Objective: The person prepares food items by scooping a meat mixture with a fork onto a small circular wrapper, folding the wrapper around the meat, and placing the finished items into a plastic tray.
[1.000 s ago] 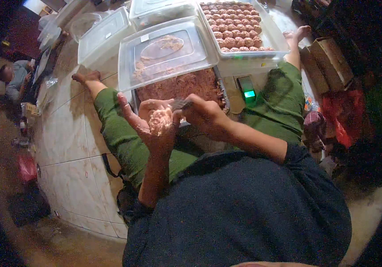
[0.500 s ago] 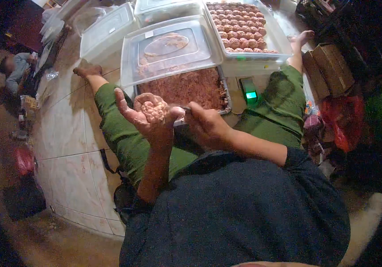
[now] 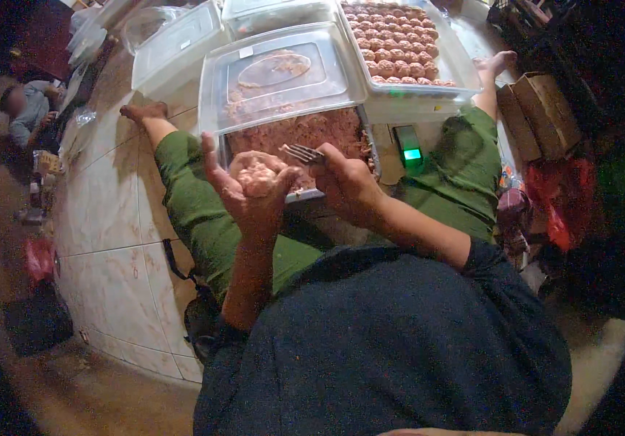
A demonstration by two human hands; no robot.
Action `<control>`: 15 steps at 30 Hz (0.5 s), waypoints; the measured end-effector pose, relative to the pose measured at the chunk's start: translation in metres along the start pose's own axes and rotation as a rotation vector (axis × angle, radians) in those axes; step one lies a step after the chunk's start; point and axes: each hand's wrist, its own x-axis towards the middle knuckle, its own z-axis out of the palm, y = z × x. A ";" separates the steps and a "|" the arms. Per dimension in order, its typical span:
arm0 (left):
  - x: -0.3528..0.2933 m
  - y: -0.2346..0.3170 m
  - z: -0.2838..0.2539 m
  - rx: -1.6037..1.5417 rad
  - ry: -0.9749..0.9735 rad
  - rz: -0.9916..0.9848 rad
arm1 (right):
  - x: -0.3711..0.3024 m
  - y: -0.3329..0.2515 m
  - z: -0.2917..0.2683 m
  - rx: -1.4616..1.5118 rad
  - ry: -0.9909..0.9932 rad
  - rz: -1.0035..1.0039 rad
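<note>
Right hand (image 3: 349, 178) is closed around a silver metal fork (image 3: 303, 153), its long axis nearly level and its tines pointed left. Just below and left of the tines, left of the frame's centre, a pale pink lumpy ball (image 3: 256, 176) is cradled in the left hand (image 3: 250, 208), curled about it with one digit extended upward. The right forearm is angled in from the lower right.

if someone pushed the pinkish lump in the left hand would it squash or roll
The pinkish lump would probably squash, since its surface looks moist and pasty. Its uneven, knobbly outline suggests it would roll poorly. The left hand cups it, so a light push likely wouldn't dislodge it.
</note>
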 end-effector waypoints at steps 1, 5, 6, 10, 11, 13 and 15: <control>0.001 0.004 0.004 -0.098 0.041 0.075 | -0.003 0.002 0.003 0.051 0.022 0.043; -0.002 -0.007 0.001 -0.048 0.021 0.176 | -0.006 -0.008 0.021 -0.019 -0.105 -0.075; -0.003 -0.009 0.000 -0.041 0.053 0.144 | -0.003 -0.016 0.016 -0.073 -0.149 -0.038; 0.000 -0.005 0.002 0.090 0.072 0.171 | 0.009 -0.019 0.004 -0.218 -0.202 0.025; 0.003 -0.018 -0.011 0.349 -0.028 0.244 | 0.011 -0.011 0.000 -0.239 -0.189 0.025; 0.007 -0.046 -0.040 0.690 -0.192 0.346 | 0.018 -0.006 -0.010 -0.222 -0.101 -0.128; 0.015 -0.031 -0.033 0.658 -0.302 0.403 | 0.022 -0.014 -0.028 -0.263 -0.014 -0.183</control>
